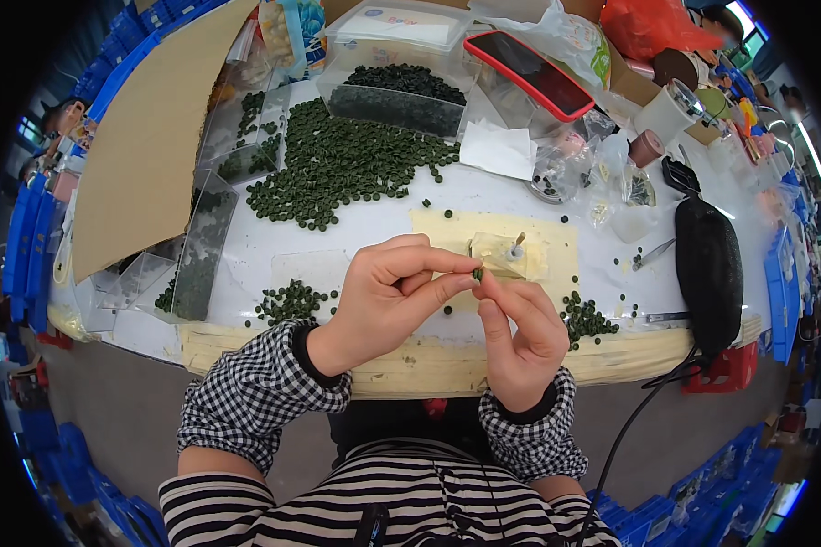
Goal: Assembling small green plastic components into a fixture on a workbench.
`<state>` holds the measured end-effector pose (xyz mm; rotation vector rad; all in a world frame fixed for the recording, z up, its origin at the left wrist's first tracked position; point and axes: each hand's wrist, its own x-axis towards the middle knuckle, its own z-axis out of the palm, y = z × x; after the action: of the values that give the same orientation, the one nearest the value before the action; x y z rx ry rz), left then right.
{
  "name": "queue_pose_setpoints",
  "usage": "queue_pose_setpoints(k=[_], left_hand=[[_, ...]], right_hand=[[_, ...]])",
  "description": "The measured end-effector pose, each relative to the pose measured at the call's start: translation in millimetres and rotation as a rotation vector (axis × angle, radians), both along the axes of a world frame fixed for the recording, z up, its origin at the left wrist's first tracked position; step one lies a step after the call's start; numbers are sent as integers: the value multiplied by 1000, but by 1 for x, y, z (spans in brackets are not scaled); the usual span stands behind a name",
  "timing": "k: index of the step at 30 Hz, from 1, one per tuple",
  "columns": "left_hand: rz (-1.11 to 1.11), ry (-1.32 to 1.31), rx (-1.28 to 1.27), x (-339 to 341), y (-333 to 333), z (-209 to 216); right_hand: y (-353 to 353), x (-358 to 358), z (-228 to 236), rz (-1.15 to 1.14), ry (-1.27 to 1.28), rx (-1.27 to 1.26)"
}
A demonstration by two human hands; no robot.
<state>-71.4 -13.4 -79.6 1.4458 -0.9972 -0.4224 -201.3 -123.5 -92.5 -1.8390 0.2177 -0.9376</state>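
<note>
My left hand [383, 296] is closed in a pinch, thumb and forefinger on a small dark green piece [478, 273]. From the right, my right hand [523, 337] meets it, its fingers also bent into a pinch against the same spot. Whatever the right fingertips grip is too small and covered to make out. Just beyond the hands, a small stand wrapped in cream tape [511, 255] with a short brownish peg rises from the table. Small green round pieces lie in a pile [292, 301] beside my left wrist and another pile [588, 319] beyond my right hand.
A large heap of green pieces [337, 164] spreads across the white table, before a clear box [397, 109] filled with darker ones. Cardboard [155, 137] leans at left. A red-cased phone [529, 75], white tissue [499, 149], tweezers [653, 255] and a black pouch [708, 273] lie around.
</note>
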Motion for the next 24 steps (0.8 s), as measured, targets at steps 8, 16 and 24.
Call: queue_pose_setpoints(k=[8,16,24], left_hand=[[-6,26,-4,-1,0,-1],[25,-65,17,0,1,1],[51,-116,0,-1,0,2]], right_hand=[[-1,1,-3,-8,-26,-7],[-1,0,-1,-17,-15,-14],[-1,0,-2,-16,-14,-19]])
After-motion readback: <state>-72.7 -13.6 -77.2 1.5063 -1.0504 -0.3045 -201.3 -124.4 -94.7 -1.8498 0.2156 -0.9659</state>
